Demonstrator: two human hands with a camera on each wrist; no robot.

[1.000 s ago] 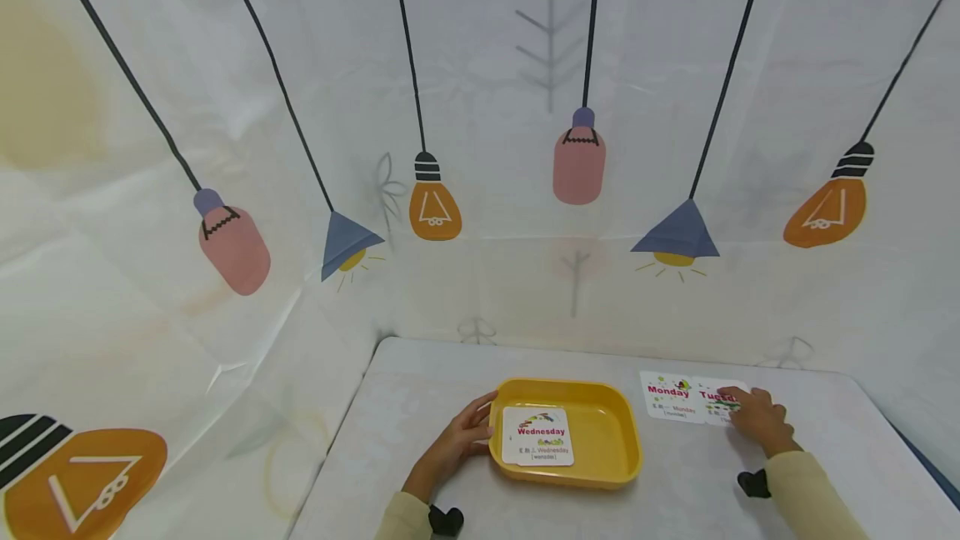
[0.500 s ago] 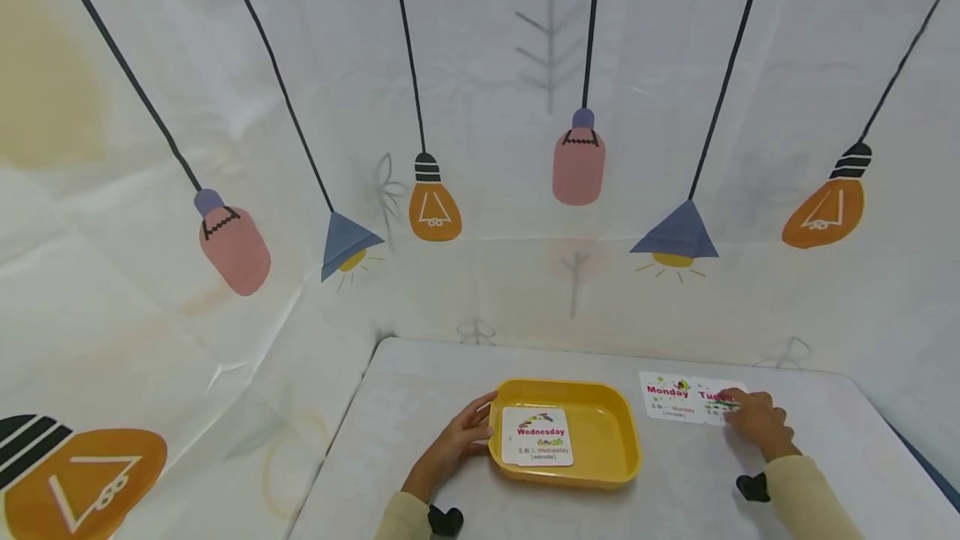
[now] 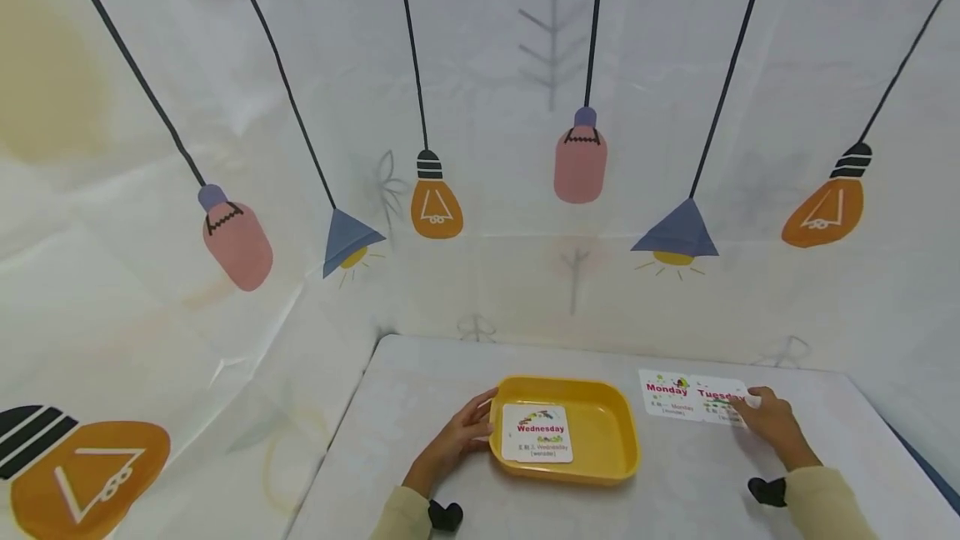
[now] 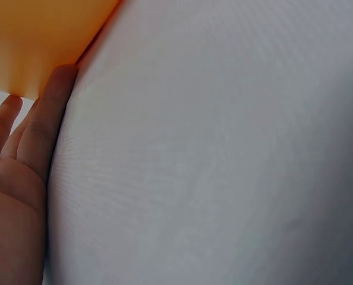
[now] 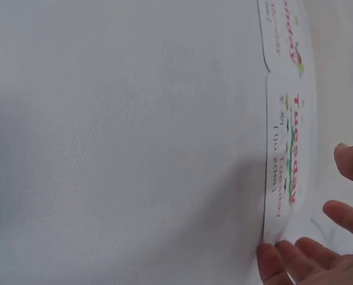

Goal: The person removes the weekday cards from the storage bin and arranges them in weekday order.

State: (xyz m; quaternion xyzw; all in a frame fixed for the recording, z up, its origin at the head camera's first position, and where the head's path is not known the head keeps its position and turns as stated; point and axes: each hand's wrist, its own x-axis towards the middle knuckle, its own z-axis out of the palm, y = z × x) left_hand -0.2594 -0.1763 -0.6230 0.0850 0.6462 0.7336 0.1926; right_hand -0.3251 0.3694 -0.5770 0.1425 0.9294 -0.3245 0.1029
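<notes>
A yellow tray [image 3: 604, 430] holds a white Wednesday card [image 3: 537, 440] lying face up in its left half. My left hand [image 3: 452, 438] rests at the tray's left side; in the left wrist view its straight fingers [image 4: 46, 119] touch the yellow wall. To the right of the tray, a Monday card [image 3: 666, 408] and a Tuesday card [image 3: 718, 398] lie edge to edge on the table. My right hand [image 3: 776, 426] is at the right end of the Tuesday card. In the right wrist view, spread, loosely bent fingertips [image 5: 271, 258] touch that card's edge; the thumb stands apart from it.
The white-covered table [image 3: 420, 382] has its back edge against a pale wall cloth [image 3: 487, 273] printed with hanging lamps. A black heart-shaped piece [image 3: 446, 516] sits at the left wrist and a similar black piece [image 3: 767, 491] at the right.
My right hand has drawn back slightly to the right, uncovering more of the Tuesday card, and its fingers have spread. The left hand and the tray keep their places.
</notes>
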